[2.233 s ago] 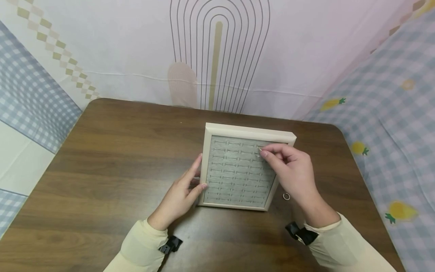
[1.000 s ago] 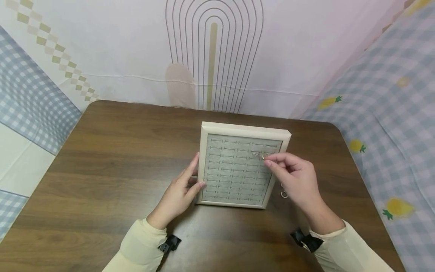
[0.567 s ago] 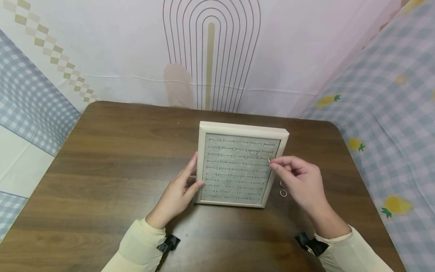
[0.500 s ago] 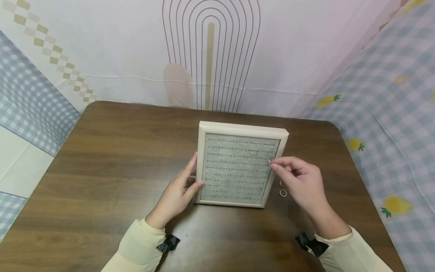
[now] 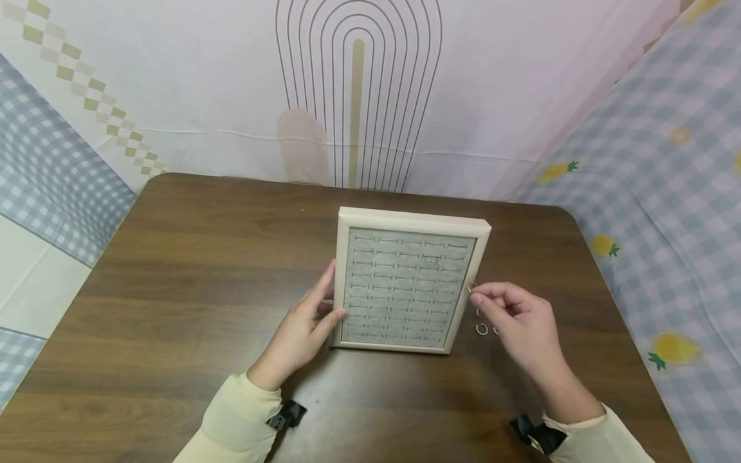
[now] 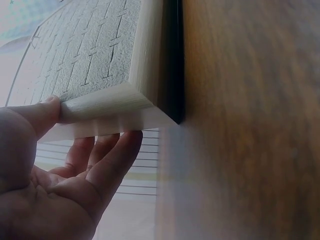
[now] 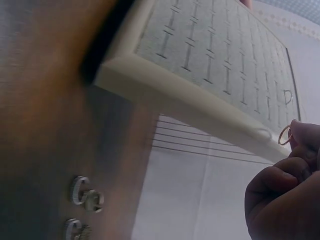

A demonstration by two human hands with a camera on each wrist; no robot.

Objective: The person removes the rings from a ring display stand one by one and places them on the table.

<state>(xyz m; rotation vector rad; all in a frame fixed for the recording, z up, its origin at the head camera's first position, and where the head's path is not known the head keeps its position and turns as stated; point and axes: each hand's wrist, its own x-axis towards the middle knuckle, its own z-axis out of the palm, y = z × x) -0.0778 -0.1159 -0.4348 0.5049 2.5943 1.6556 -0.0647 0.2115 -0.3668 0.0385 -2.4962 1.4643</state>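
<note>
A cream frame [image 5: 412,222] with a grey panel of slits [image 5: 399,289], like a ring display board, leans back on the table. My left hand [image 5: 298,341] holds its left side, thumb on the front edge and fingers behind, as the left wrist view shows. My right hand [image 5: 523,328] pinches a thin gold-coloured ring [image 7: 285,136] between thumb and forefinger, just off the frame's right edge. One ring [image 5: 431,260] sits in a slit in the upper right part of the panel.
Several loose rings [image 7: 79,190] lie on the brown wooden table [image 5: 202,289], right of the frame and partly under my right hand in the head view. A patterned cloth [image 5: 498,77] hangs behind the table, with checked cloth [image 5: 683,257] at the right.
My right hand has moved from the panel's upper right, rightward and down past the frame's edge, with the ring in its fingers. More loose rings show on the table. The left hand keeps its hold.
</note>
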